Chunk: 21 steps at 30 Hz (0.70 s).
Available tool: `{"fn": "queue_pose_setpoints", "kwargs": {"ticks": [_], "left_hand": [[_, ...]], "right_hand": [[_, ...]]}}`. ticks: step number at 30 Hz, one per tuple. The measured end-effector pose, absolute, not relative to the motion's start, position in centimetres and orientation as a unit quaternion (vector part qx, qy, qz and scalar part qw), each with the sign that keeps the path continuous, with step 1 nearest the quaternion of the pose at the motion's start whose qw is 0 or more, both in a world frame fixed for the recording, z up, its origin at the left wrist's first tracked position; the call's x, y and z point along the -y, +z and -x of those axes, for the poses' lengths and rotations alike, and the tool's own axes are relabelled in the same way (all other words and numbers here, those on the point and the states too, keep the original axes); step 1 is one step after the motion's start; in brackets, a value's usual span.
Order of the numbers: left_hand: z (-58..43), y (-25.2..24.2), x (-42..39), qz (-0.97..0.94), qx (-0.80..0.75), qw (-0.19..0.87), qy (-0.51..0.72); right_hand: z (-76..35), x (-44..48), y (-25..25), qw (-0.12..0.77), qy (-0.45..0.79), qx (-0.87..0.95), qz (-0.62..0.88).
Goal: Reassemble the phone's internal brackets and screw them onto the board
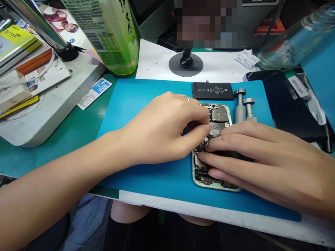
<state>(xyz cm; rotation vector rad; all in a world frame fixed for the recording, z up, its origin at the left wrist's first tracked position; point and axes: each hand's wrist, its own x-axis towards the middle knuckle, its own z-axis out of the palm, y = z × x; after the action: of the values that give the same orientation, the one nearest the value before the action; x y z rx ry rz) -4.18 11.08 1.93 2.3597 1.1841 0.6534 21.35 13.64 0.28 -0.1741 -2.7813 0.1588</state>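
Observation:
An opened smartphone with a pale green frame lies on a blue mat, its circuit boards and inner parts showing. My left hand, with a ring on one finger, reaches over the phone's left edge. Its thumb and forefinger are pinched together above the phone's middle; whatever is between them is too small to name. My right hand lies over the phone's right side, fingers stretched out and fingertips touching its inside. It hides much of the lower half. Behind the phone sits a loose black phone battery.
Two silver knurled screwdrivers stand right of the battery. A green drink bottle, a round-based stand and a clear jar line the back. Boxes crowd a white lamp base at left. A black flat object lies right.

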Motion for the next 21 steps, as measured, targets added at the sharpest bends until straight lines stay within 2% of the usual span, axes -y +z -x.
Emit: {"fn": "queue_pose_setpoints", "kwargs": {"ticks": [11, 18, 21], "left_hand": [[4.7, 2.5, -10.8, -0.871, -0.395, 0.2, 0.212], [5.3, 1.7, -10.4, -0.893, -0.377, 0.207, 0.131], [5.3, 1.3, -10.4, -0.89, -0.383, 0.212, 0.13]], "right_hand": [[-21.6, -13.6, 1.2, 0.228, 0.079, 0.96, 0.138], [-22.0, -12.9, 2.0, 0.214, 0.224, 0.941, 0.138], [-21.8, -11.9, 1.4, 0.234, 0.203, 0.938, 0.155]]}}
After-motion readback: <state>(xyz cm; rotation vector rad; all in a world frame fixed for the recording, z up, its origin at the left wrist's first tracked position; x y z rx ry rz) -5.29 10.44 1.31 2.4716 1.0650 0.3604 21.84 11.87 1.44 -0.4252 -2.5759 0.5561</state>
